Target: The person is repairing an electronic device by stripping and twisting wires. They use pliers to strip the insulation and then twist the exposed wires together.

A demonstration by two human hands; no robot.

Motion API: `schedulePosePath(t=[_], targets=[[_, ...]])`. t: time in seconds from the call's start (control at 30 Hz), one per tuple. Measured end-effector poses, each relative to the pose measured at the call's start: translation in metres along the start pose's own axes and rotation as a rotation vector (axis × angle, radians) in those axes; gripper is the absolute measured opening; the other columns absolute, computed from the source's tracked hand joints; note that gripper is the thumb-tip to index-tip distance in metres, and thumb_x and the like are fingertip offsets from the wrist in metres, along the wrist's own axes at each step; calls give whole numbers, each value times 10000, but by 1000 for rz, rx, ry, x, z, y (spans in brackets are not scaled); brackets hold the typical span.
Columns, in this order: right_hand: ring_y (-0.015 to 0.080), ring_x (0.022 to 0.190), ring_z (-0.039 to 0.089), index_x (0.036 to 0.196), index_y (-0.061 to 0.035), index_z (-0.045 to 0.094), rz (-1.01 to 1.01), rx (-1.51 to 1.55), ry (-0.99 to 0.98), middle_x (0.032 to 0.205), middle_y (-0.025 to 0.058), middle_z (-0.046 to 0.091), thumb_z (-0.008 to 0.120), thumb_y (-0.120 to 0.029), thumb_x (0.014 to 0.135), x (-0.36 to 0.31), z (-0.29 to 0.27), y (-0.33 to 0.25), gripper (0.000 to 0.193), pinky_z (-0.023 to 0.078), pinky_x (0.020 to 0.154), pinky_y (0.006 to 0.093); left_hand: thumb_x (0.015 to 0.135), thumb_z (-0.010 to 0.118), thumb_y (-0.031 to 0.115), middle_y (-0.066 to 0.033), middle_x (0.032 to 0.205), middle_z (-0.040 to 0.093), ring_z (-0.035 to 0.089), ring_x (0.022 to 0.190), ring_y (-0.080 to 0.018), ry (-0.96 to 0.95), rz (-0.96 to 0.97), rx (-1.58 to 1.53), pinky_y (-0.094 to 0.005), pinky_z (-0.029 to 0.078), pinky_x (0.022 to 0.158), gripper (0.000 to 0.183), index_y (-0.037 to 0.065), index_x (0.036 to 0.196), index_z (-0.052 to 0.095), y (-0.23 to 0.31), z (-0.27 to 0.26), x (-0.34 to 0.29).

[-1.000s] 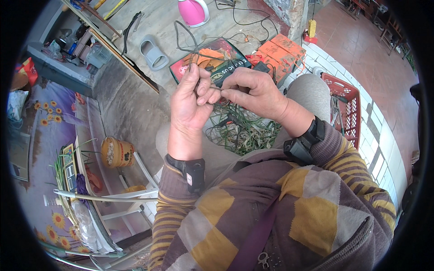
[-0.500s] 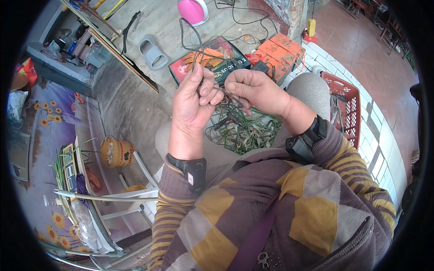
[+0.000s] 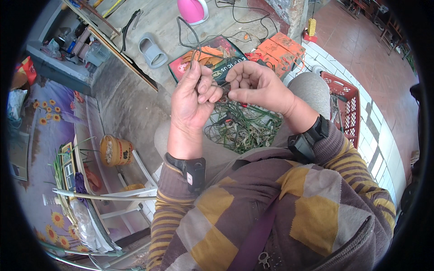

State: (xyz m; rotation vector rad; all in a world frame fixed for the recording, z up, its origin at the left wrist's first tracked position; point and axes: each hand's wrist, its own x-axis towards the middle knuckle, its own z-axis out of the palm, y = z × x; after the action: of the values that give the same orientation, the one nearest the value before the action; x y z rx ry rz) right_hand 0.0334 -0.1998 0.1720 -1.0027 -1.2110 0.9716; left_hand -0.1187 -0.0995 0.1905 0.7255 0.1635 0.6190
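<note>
My left hand (image 3: 193,92) is raised in front of me, its thumb and fingers closed on a dark cable (image 3: 182,28) that loops up above the fingertips. Close to its right is my right hand (image 3: 260,88), thumb apart from the loosely curled fingers, with nothing plainly held between them. Dark strands behind the fingertips are partly hidden. Below both hands, green leaves and stalks (image 3: 253,128) lie in a heap between my knees. A red-and-black handled tool (image 3: 222,121) rests on the heap, its kind unclear.
Beyond my hands lie a printed box (image 3: 174,67) with orange gloves (image 3: 210,58), and an orange case (image 3: 282,49). A grey slipper (image 3: 153,52) and a pink-and-white object (image 3: 192,11) are farther off. A red crate (image 3: 348,104) stands right; a yellow bucket (image 3: 116,151) left.
My right hand's thumb and fingers have come apart from their pinch, and the hand has turned slightly. My left hand still grips the cable, almost in place.
</note>
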Motion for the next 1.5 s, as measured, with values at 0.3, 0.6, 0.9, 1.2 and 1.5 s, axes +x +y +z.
schedulePosePath(t=[0.3, 0.6, 0.9, 1.2, 1.5], targets=[[43, 644, 477, 832, -12, 600, -102, -290, 90, 712, -15, 546, 615, -47, 790, 0, 4, 0, 57, 421, 563, 215, 930, 499, 268, 16, 586, 446, 352, 456, -72, 64, 41, 69, -250, 340, 509, 261, 33, 859, 586, -3, 6, 0], [59, 702, 524, 901, 1, 619, -49, -162, 170, 764, 6, 595, 625, -97, 824, 5, -3, 8, 125, 454, 634, 215, 843, 633, 127, -29, 697, 561, 446, 480, -77, 175, 154, 431, -249, 434, 453, 117, 18, 866, 598, -6, 3, -1], [69, 665, 516, 888, 3, 605, 39, -195, 181, 719, 8, 578, 590, -138, 864, 2, -8, -1, 144, 453, 612, 222, 852, 602, 84, -60, 779, 624, 618, 652, -139, 224, 198, 642, -259, 524, 627, 169, -31, 975, 599, -12, 1, 0], [46, 513, 448, 828, -35, 564, 208, 22, 71, 649, -17, 517, 542, -188, 904, -1, -11, 1, 172, 373, 439, 214, 836, 600, 38, -90, 872, 638, 632, 740, -164, 281, 188, 659, -281, 533, 710, 200, -55, 1013, 601, -15, 6, -3], [39, 529, 413, 878, -63, 567, 364, 625, -52, 671, -34, 485, 532, -229, 915, -1, -13, 9, 174, 340, 436, 195, 827, 597, 18, -100, 866, 641, 634, 753, -189, 212, 153, 421, -319, 535, 738, 211, -67, 1020, 588, -17, -1, -2]])
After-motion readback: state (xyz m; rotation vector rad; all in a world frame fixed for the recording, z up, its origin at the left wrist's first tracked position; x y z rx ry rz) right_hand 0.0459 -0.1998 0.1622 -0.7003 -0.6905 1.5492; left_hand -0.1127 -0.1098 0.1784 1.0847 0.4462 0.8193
